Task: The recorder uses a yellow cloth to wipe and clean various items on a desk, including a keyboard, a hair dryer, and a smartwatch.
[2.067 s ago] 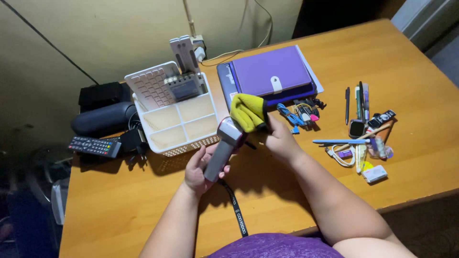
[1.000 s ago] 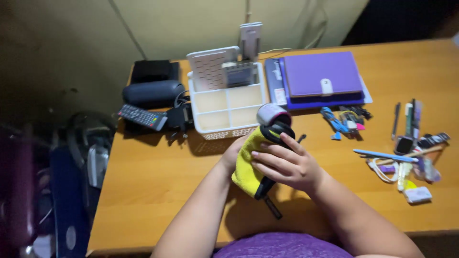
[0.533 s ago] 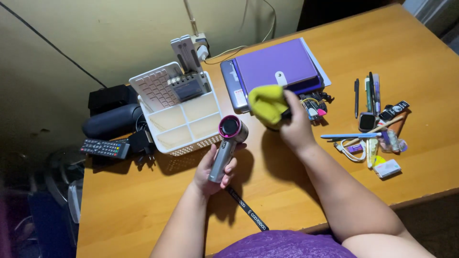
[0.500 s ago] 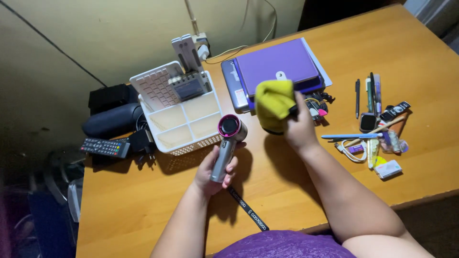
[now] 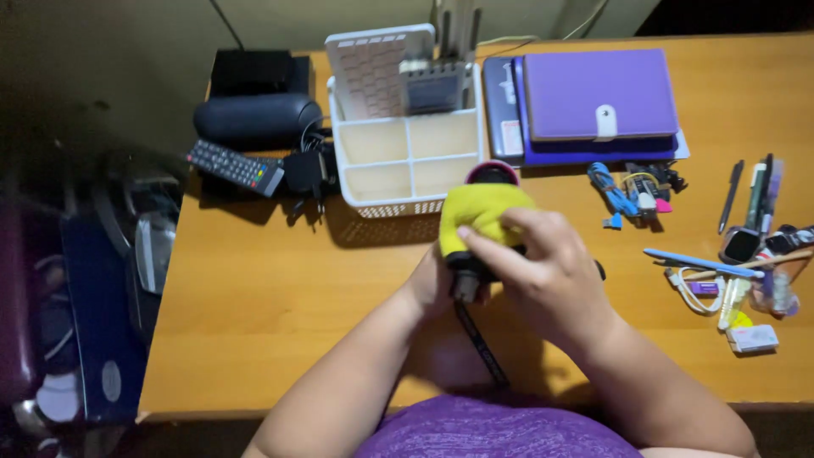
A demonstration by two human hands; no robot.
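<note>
My left hand (image 5: 434,284) grips the handle of a small grey handheld fan (image 5: 492,174) with a pink-ringed head; only the head's rim and the handle's dark base show. My right hand (image 5: 543,267) presses a yellow cloth (image 5: 479,212) over the fan's body, fingers spread across the cloth. A black strap (image 5: 482,343) hangs from the fan's base toward my purple shirt. Both hands are above the wooden desk (image 5: 271,314), just in front of a white divided basket (image 5: 407,165).
A purple notebook (image 5: 598,97) lies at the back right. Cables (image 5: 632,191), pens (image 5: 750,195), a smartwatch (image 5: 739,244) and small items crowd the right side. A remote (image 5: 236,167), black adapter (image 5: 305,172) and dark cylindrical speaker (image 5: 254,119) sit at the back left.
My right hand brought the yellow cloth from beside the notebook back onto the fan, covering its body. The view has swung left and downward.
</note>
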